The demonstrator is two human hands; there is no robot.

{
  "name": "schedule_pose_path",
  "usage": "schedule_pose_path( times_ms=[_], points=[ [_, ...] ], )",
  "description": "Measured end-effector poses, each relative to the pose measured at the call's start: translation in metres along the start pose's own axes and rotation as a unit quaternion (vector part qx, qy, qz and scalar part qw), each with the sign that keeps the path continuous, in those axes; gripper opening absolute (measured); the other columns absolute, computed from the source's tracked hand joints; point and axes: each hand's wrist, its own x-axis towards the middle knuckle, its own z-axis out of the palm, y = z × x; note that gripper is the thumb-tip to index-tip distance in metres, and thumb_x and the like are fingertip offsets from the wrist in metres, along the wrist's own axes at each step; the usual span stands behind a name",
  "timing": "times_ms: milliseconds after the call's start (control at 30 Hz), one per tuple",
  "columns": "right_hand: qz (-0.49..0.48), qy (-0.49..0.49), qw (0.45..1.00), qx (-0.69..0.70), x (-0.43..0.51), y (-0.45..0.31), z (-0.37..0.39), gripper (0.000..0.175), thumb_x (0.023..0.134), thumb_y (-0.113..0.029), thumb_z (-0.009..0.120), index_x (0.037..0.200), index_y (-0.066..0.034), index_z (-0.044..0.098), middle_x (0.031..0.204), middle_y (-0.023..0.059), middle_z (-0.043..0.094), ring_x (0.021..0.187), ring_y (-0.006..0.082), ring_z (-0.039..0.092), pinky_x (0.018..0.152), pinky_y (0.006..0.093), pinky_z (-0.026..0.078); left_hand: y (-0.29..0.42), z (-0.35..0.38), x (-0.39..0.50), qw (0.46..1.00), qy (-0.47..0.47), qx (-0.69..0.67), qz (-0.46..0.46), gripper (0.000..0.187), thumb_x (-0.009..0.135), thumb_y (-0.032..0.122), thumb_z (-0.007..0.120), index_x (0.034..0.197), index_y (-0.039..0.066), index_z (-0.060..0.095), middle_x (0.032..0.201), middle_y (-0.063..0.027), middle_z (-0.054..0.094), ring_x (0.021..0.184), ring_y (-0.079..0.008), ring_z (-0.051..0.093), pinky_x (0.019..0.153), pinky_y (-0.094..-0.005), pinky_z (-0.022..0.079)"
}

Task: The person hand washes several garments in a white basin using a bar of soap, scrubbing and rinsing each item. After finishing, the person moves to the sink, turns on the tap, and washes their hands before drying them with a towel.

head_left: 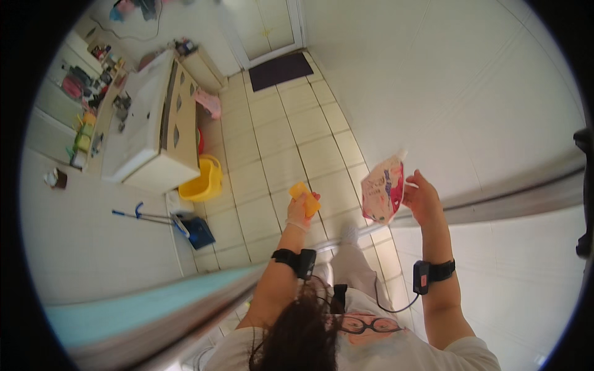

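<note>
My left hand (296, 214) grips an orange-yellow block that looks like a sponge (305, 198), held out over the tiled floor. A pale, thin band circles that wrist. To the right, a pink and white printed soft packet (383, 191) appears against the wall; whether it hangs there cannot be told. Beside its right edge is my right hand (421, 198), fingers apart, the fingertips at or very near the packet. Black strapped devices sit on both forearms, a cable running from the right one (421, 277).
A vanity cabinet (183, 116) with a white basin (134, 139) stands left. Below it are a yellow bucket (202, 185) and a blue dustpan (200, 234). A raised sill (327, 244) crosses near my feet. A dark mat (280, 72) lies before the door (262, 28).
</note>
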Motion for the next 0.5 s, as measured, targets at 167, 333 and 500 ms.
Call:
schedule_pose_path(
  times_ms=[167, 333, 500],
  points=[
    [0.051, -0.005, 0.995, -0.086, 0.12, -0.008, -0.002, 0.034, 0.092, -0.041, 0.054, 0.088, -0.0072, 0.058, 0.078, 0.0078, 0.063, 0.066, 0.0164, 0.058, 0.061, 0.0304, 0.046, 0.051, 0.019, 0.113, 0.997, 0.032, -0.021, 0.068, 0.022, 0.094, 0.02, 0.051, 0.112, 0.008, 0.05, 0.101, -0.0099, 0.063, 0.094, -0.0257, 0.063, 0.073, -0.0389, 0.052],
    [0.144, -0.039, 0.97, -0.194, 0.254, -0.023, 0.039, 0.033, 0.093, -0.039, 0.054, 0.091, -0.0069, 0.059, 0.079, 0.0042, 0.061, 0.066, 0.0158, 0.059, 0.061, 0.0312, 0.048, 0.142, -0.07, 0.144, 0.982, 0.119, -0.055, 0.137, 0.021, 0.095, 0.025, 0.048, 0.107, 0.009, 0.053, 0.093, -0.0091, 0.065, 0.088, -0.0224, 0.064, 0.069, -0.0344, 0.052],
    [0.206, -0.111, 0.933, -0.273, 0.409, -0.012, 0.107, 0.04, 0.087, -0.047, 0.057, 0.097, -0.0079, 0.061, 0.084, 0.0107, 0.064, 0.07, 0.0228, 0.062, 0.065, 0.0327, 0.05, 0.205, -0.167, 0.125, 0.929, 0.274, -0.161, 0.19, 0.022, 0.093, 0.017, 0.053, 0.114, 0.01, 0.05, 0.094, -0.012, 0.064, 0.087, -0.027, 0.065, 0.07, -0.0397, 0.055]
  ],
)
